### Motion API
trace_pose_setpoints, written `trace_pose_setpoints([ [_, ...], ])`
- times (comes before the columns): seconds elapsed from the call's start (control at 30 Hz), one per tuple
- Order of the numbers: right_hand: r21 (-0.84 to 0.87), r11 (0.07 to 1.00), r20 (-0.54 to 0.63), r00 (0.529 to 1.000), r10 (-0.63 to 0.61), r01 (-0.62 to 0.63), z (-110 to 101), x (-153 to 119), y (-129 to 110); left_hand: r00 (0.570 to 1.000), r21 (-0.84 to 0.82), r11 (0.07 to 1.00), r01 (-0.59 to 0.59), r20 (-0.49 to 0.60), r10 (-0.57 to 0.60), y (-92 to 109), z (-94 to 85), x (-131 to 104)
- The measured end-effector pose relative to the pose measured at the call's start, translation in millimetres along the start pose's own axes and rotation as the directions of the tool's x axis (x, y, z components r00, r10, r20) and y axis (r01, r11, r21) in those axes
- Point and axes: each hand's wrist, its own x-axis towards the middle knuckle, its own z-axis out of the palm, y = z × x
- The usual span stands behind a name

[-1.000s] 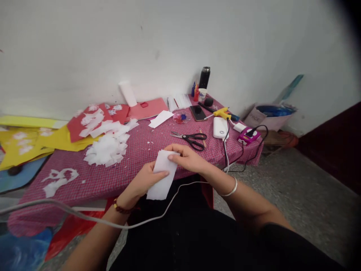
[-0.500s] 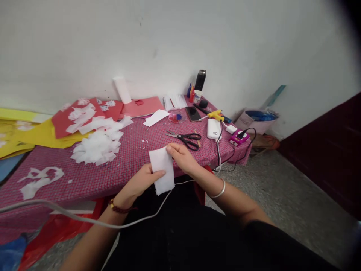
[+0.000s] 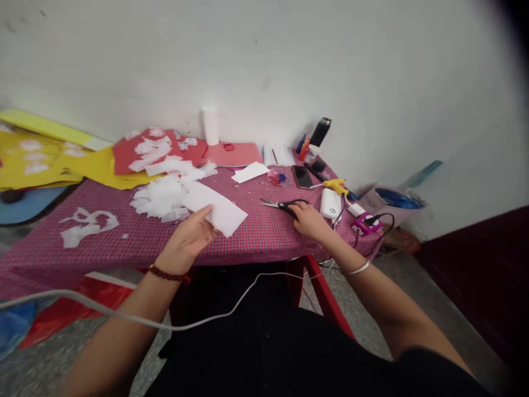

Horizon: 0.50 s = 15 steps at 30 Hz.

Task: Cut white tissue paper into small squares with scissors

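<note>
left hand (image 3: 188,238) pinching white paper (image 3: 215,210) | right hand (image 3: 308,219) gripping scissors (image 3: 285,205) near table edge (image 3: 256,255)

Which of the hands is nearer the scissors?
Right. The right hand is on the scissors handles; the left hand holds white paper well to their left.

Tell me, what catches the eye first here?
The left hand lifts a white paper strip over the pink checked table, while the right hand closes on black scissors. Behind lies a heap of white paper cuttings, with red and yellow sheets toward the wall.
</note>
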Motion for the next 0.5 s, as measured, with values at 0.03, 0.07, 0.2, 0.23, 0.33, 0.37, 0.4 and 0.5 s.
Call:
trace_pose_setpoints([
  [0.03,-0.017,1.000,0.000,1.000,0.004,-0.004,0,3,0,1.000,0.002,1.000,0.015,-0.008,-0.015,3,-0.9,-1],
  [0.07,-0.031,0.999,0.004,1.000,0.006,-0.006,-1,6,1,1.000,0.006,1.000,0.026,-0.008,-0.026,6,-1.2,-3],
  [0.2,-0.067,0.998,0.060,0.998,0.006,-0.002,-3,18,8,0.998,0.021,0.998,0.064,0.003,-0.065,17,1.1,-11],
  [0.23,-0.070,0.998,0.076,0.997,-0.001,0.006,-4,20,11,0.997,0.026,0.996,0.081,0.004,-0.081,19,1.7,-12],
  [0.33,-0.064,0.997,0.119,0.992,-0.042,0.050,-8,23,17,0.996,-0.004,0.996,0.086,0.002,-0.086,24,2.8,-14],
  [0.37,-0.059,0.996,0.132,0.990,-0.059,0.067,-10,23,18,0.999,-0.041,0.998,0.054,0.000,-0.054,25,3.1,-14],
  [0.4,-0.053,0.995,0.142,0.987,-0.073,0.081,-11,23,19,1.000,-0.087,0.996,0.007,-0.006,-0.008,26,3.3,-14],
  [0.5,-0.030,0.995,0.148,0.985,-0.092,0.098,-14,23,20,0.993,-0.208,0.971,-0.120,-0.026,0.117,25,4.2,-14],
])
